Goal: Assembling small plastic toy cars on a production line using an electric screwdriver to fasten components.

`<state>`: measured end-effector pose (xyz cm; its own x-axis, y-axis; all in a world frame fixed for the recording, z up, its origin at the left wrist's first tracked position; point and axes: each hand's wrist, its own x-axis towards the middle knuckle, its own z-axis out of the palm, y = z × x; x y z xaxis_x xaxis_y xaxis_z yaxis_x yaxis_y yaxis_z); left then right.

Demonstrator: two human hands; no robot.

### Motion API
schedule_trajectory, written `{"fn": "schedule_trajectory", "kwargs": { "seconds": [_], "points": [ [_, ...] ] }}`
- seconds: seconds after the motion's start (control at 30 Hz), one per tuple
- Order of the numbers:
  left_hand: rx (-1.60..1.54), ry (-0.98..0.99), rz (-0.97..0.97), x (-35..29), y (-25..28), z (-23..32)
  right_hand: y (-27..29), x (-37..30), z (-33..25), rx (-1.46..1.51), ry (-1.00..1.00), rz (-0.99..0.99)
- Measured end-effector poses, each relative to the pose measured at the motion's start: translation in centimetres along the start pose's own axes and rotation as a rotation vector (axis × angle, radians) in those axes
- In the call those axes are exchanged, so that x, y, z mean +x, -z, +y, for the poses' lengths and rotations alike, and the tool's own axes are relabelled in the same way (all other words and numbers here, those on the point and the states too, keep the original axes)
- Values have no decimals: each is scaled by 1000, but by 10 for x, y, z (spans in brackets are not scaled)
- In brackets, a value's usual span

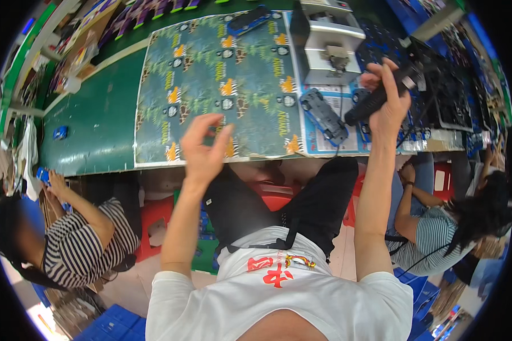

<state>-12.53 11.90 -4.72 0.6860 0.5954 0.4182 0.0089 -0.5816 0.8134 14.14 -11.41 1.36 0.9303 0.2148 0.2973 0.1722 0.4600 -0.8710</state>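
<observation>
My right hand (pixel 389 105) is closed around a black electric screwdriver (pixel 372 105) whose tip slants down to the left. Just left of that tip lies a toy car chassis (pixel 324 116), grey and dark blue, underside up. My left hand (pixel 203 148) hovers over the near edge of the printed animal-pattern sheet (pixel 210 85), thumb and fingers apart with nothing between them. At the far edge of the sheet sits another dark blue toy car part (pixel 249 21). Beyond the chassis stands a silver box-shaped machine (pixel 331 51), probably a screw feeder.
Many dark blue and black parts (pixel 375 42) crowd the right side, near a black tray (pixel 452 102). A small blue piece (pixel 61 132) lies on the green tabletop (pixel 96 113). People sit close on both sides: one in stripes (pixel 91 238) at left, another (pixel 432 227) at right.
</observation>
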Motion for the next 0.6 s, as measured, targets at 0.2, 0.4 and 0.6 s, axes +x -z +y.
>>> {"fn": "schedule_trajectory", "kwargs": {
  "seconds": [0.2,0.4,0.6],
  "points": [
    [381,25,-167,29,-141,65,22,-25,-22,35,54,-74],
    [352,104,-235,26,-171,77,36,-38,-29,51,114,-347],
    [-913,484,-149,15,-169,84,39,-35,-23,146,21,-365]
  ]
}}
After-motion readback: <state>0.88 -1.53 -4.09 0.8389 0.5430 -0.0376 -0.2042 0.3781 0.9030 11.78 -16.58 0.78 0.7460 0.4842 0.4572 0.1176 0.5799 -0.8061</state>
